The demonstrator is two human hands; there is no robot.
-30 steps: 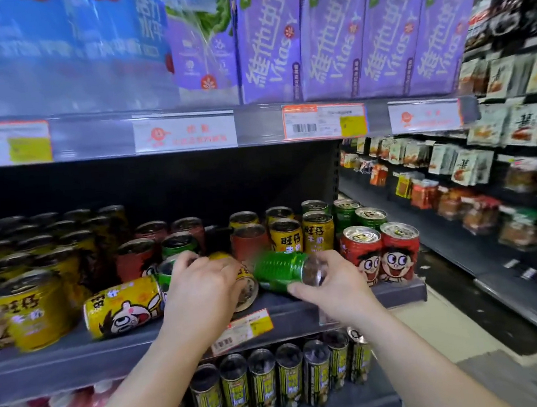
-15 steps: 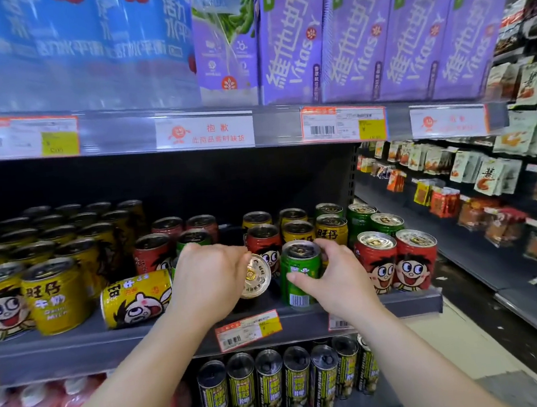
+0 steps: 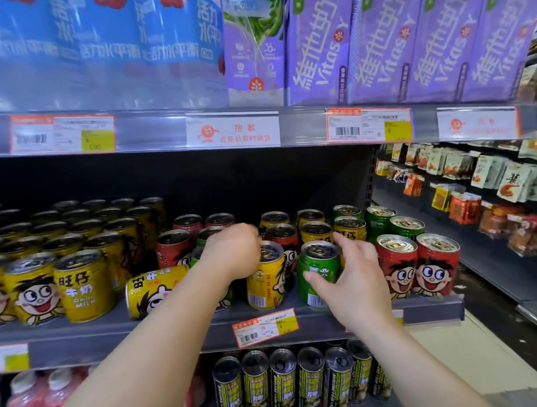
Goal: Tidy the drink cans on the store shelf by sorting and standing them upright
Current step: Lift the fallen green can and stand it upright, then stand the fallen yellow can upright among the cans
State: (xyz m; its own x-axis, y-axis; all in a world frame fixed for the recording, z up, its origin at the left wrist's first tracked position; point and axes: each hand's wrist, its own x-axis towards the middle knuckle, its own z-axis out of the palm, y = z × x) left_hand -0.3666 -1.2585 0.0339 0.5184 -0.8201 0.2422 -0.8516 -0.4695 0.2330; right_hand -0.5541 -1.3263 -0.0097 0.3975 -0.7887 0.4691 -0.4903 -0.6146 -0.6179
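On the middle shelf (image 3: 126,343) a yellow can (image 3: 263,284) stands upright at the front, and my left hand (image 3: 232,254) grips its top rim from the left. Beside it, on the right, stands a green can (image 3: 319,272); my right hand (image 3: 349,274) wraps it, thumb across the front and fingers at its right side. Another yellow can (image 3: 155,289) lies on its side, left of my left wrist. Red cans (image 3: 419,267) stand upright at the right end. Rows of yellow cans (image 3: 78,284) stand on the left.
Mixed red, yellow and green cans (image 3: 312,228) stand behind my hands. The shelf above (image 3: 302,128) carries purple cartons and blue packs. Dark cans (image 3: 284,385) fill the lower shelf. Snack racks (image 3: 488,188) line the aisle to the right.
The green can went from lying in my right hand to standing on the shelf. My left hand tipped the yellow can from its side to upright. The camera moved closer.
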